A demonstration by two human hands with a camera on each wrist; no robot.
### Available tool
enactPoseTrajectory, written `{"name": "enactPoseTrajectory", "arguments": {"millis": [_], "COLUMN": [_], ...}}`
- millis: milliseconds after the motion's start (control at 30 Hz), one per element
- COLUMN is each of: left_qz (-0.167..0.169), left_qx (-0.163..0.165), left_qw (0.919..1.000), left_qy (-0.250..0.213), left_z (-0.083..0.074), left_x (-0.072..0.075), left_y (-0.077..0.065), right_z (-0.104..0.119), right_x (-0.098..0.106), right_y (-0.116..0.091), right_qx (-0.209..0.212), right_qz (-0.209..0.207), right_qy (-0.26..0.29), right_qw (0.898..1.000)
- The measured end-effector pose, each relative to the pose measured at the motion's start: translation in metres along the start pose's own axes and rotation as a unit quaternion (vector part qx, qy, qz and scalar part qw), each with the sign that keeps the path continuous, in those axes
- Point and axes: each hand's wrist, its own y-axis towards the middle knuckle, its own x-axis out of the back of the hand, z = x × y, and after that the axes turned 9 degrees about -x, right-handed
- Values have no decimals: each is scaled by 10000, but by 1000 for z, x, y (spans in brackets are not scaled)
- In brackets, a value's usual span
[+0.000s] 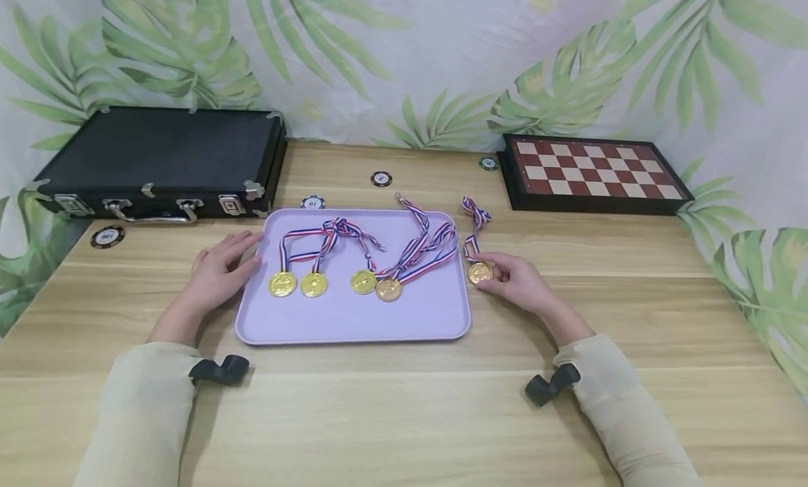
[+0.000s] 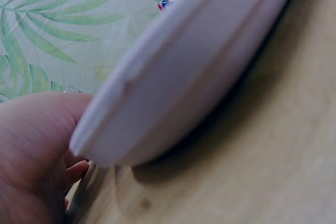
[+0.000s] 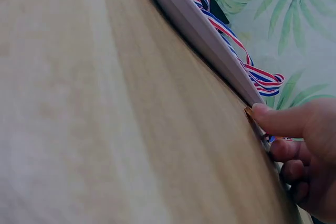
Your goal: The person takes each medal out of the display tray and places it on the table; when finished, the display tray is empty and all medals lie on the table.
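A lilac tray (image 1: 303,321) lies on the wooden table with several gold medals on it. Two of them, such as the left medal (image 1: 282,284), lie at the tray's left; others, like the bronze-toned medal (image 1: 388,289), lie near its middle. Their striped ribbons (image 1: 418,252) spread toward the back. My left hand (image 1: 222,273) rests at the tray's left edge, fingers relaxed and thumb beside the rim. Just right of the tray, my right hand (image 1: 519,280) pinches a medal (image 1: 480,273) between thumb and fingers, its ribbon (image 1: 475,224) trailing away on the table.
A black briefcase (image 1: 164,150) stands at the back left, and a folded chessboard (image 1: 593,171) at the back right. Poker chips lie around: one chip (image 1: 107,236) before the case, another chip (image 1: 381,179) behind the tray, and a green-edged chip (image 1: 488,163) by the chessboard.
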Motion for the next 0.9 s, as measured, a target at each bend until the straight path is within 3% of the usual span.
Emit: {"name": "enactPoseTrajectory", "arguments": {"millis": [167, 300, 400, 533, 667, 900], "left_qz": [20, 27, 1, -31, -56, -81], "left_qx": [9, 28, 33, 31, 19, -55], "left_qw": [10000, 10000, 10000, 10000, 10000, 9999], "left_qy": [-17, -13, 1, 1, 22, 42], "left_z": [0, -1, -2, -1, -1, -3], "left_x": [0, 1, 1, 1, 0, 0], "left_y": [0, 0, -1, -1, -1, -1], "right_z": [0, 6, 27, 61, 86, 97], "right_x": [4, 10, 9, -12, -44, -79], "right_y": [1, 0, -4, -7, -3, 6], "right_qx": [117, -75, -25, 512, 702, -3], "right_qz": [189, 284, 202, 343, 522, -26], "right_qy": [-124, 473, 812, 834, 280, -1179], "right_qw": [9997, 9984, 9965, 9946, 9958, 9930]}}
